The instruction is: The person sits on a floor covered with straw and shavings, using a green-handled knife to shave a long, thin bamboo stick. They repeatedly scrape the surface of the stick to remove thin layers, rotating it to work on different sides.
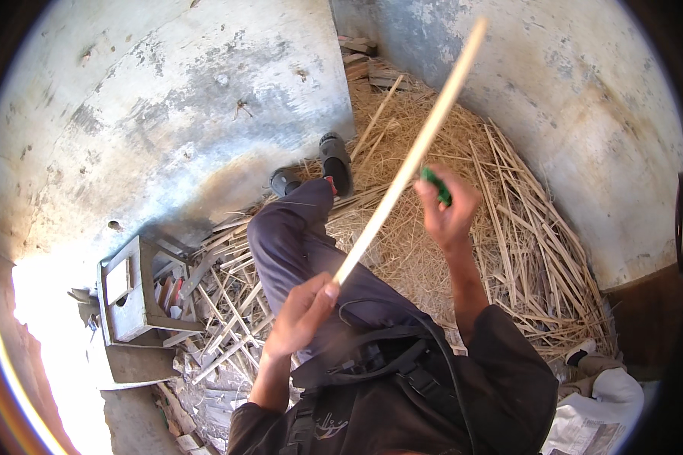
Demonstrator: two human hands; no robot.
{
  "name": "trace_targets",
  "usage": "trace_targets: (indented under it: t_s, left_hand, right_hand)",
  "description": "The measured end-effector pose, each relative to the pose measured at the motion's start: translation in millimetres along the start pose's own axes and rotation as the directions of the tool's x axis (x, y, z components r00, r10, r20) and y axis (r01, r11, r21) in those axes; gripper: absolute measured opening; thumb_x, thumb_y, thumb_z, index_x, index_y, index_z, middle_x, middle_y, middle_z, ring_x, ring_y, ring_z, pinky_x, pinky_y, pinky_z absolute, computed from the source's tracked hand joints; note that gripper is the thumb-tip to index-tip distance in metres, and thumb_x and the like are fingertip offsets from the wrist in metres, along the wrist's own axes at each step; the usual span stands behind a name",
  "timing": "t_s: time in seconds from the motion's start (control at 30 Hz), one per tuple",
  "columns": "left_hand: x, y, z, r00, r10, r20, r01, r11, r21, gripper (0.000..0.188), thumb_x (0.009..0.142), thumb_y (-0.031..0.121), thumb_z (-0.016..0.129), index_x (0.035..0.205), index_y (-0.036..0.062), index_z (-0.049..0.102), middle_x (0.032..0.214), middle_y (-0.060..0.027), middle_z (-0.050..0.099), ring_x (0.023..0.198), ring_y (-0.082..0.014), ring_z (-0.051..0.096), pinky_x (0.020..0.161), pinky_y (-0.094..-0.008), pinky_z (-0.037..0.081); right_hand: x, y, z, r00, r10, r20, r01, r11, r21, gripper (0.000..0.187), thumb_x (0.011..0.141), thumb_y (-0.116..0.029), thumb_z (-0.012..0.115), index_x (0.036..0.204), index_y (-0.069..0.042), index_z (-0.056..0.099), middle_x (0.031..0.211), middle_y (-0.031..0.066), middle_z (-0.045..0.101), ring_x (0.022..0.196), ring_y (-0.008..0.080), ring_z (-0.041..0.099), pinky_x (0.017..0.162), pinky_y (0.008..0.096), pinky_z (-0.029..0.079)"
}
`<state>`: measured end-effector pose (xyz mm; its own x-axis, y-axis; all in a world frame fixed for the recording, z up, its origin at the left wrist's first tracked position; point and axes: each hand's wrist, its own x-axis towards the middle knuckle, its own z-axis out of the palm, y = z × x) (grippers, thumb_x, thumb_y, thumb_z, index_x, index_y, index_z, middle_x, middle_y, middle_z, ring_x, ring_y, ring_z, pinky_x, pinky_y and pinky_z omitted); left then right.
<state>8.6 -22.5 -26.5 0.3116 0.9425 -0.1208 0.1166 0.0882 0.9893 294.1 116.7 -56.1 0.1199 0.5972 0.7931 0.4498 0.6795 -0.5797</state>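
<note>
A long, pale wooden strip (pixel 407 167) rises at a slant from my left hand (pixel 303 315), which grips it near its lower end. It passes above my thigh and reaches up toward the far wall, its upper end slightly blurred. To the right of the strip, my right hand (pixel 451 205) is closed around a small green object (pixel 436 186). Fingers cover part of that object, so its kind is not clear. A gap shows between the right hand and the strip.
Curly shavings (pixel 391 250) cover the floor ahead. Many loose strips (pixel 539 250) lie along the right wall, with more strips (pixel 235 318) crossed at the left. A wooden box-like stand (pixel 133 315) is by the bright opening. White sacks (pixel 603 406) lie at the lower right.
</note>
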Motion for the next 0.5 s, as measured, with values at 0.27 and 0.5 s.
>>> trace_targets:
  t_s: [0.27, 0.5]
  left_hand:
    - [-3, 7, -7, 0.991, -0.128, 0.024, 0.129, 0.989, -0.077, 0.044, 0.118, 0.044, 0.052, 0.092, 0.0094, 0.055, 0.071, 0.0086, 0.041, 0.064, -0.0013, 0.034, 0.056, -0.0232, 0.027]
    - [10, 10, -3, 0.999, -0.031, 0.041, 0.035, 0.994, -0.106, 0.038, 0.118, 0.038, 0.055, 0.094, 0.0093, 0.057, 0.075, 0.0106, 0.043, 0.067, -0.0006, 0.035, 0.057, -0.0230, 0.028]
  right_hand:
    - [-17, 5, 8, 0.998, -0.043, 0.044, 0.035, 0.983, 0.183, 0.042, 0.107, -0.042, 0.070, 0.101, -0.001, 0.077, 0.071, 0.0011, 0.068, 0.056, 0.0098, 0.058, 0.050, 0.0301, 0.043]
    - [-28, -37, 27, 0.933, -0.250, 0.257, 0.192, 0.954, 0.231, 0.035, 0.093, -0.037, 0.088, 0.104, -0.005, 0.077, 0.081, 0.0056, 0.076, 0.066, 0.0226, 0.075, 0.057, 0.0331, 0.055]
